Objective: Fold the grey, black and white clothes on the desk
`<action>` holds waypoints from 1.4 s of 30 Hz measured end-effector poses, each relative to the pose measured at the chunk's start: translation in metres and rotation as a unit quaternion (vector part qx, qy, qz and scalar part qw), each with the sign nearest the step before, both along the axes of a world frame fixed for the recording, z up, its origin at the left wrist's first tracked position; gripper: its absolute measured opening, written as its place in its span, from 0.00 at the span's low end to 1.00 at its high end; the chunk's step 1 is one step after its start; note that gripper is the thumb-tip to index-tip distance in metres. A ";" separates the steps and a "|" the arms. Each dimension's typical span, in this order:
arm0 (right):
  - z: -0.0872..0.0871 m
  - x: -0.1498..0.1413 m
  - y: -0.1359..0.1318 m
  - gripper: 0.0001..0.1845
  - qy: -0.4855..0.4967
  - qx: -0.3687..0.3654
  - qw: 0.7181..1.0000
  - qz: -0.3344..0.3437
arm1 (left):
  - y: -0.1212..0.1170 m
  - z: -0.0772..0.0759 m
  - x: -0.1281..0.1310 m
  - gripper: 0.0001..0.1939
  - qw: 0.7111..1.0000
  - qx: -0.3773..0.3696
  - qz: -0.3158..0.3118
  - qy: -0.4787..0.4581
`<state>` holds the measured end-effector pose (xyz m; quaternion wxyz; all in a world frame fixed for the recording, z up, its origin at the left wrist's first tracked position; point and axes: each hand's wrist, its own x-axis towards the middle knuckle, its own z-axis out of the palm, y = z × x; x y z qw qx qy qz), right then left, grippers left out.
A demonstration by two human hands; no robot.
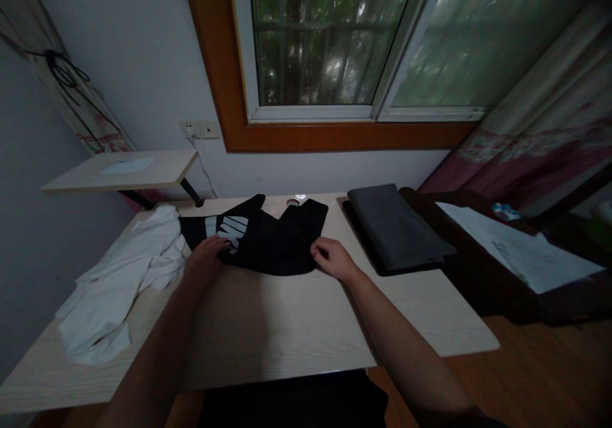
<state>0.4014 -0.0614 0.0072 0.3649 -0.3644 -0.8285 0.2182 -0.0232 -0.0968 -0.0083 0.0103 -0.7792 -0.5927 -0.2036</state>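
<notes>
A black garment [282, 243] with a pale grey print lies folded and spread on the light wooden table [296, 326]; its exact kind cannot be made out. My left hand [208, 257] rests on its left part, fingers laid over the fabric beside the print. At the garment's right edge, my right hand [335, 259] has thumb and forefinger closed on the cloth. A crumpled white garment [129, 275] lies to the left, close to my left hand and touching the black one.
Right of the black garment lies a dark grey folder-like item [399, 227]. A small raised shelf [129, 166] stands at the back left. Behind the table's far edge are a wall socket [198, 129] and a window [329, 39]. A paper sheet [516, 246] lies on dark furniture at right.
</notes>
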 end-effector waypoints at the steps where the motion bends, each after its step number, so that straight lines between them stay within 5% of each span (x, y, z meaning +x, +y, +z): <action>1: 0.001 0.000 0.000 0.07 0.001 0.018 1.000 -0.017 | 0.000 -0.002 0.000 0.33 1.000 0.001 -0.008 -0.010; 6: 0.001 0.000 0.006 0.17 0.000 0.103 0.984 -0.147 | -0.002 -0.005 0.006 0.36 0.994 -0.020 -0.075 -0.073; 13: -0.012 -0.002 0.015 0.35 -0.110 0.079 0.980 -0.148 | -0.014 0.011 0.023 0.37 0.979 -0.055 -0.170 -0.103; 19: -0.017 0.005 0.019 0.15 -0.099 0.057 0.965 -0.236 | -0.032 0.037 0.047 0.32 0.976 -0.092 -0.172 -0.095; 26: -0.010 0.013 0.021 0.07 0.100 0.093 0.943 -0.304 | -0.037 0.042 0.051 0.23 0.969 -0.101 -0.199 -0.107; 32: -0.013 0.015 0.022 0.07 0.164 0.119 0.938 -0.283 | -0.024 0.024 0.043 0.19 0.985 -0.005 -0.115 -0.126; 37: -0.016 0.009 0.022 0.23 0.018 0.061 0.976 -0.207 | -0.010 0.006 0.033 0.22 0.997 0.035 -0.005 -0.063; 42: -0.019 0.006 0.022 0.30 -0.076 0.030 0.977 -0.196 | -0.007 -0.002 0.026 0.24 0.999 0.007 0.042 -0.021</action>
